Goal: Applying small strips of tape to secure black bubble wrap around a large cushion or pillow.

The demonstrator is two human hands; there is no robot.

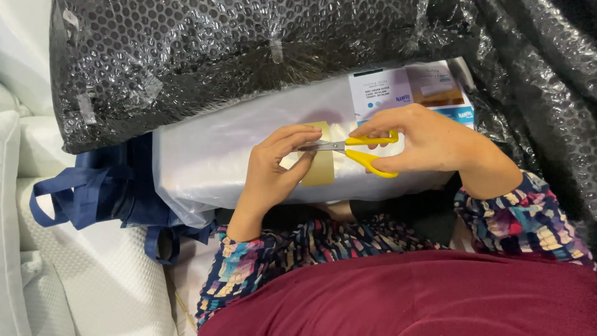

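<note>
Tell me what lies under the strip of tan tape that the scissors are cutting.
Under the tan tape strip lies a white translucent plastic-wrapped package. The yellow-handled scissors in the right hand and the left hand cover part of it. The contents cannot be seen through the wrap.

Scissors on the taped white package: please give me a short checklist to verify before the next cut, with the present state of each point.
1. Right hand grips the yellow scissors by the handles: ok.
2. Blades point at the tan tape strip on the white plastic package: ok.
3. Left hand steadies the package beside the tape: ok.
4. Left fingers are away from the blades: not ok, they lie right at the blade tips.
5. Blades open or shut: cannot tell, the fingers hide the tips.
6. Black bubble wrap is off the cutting spot: ok, it lies above the tape.
</note>
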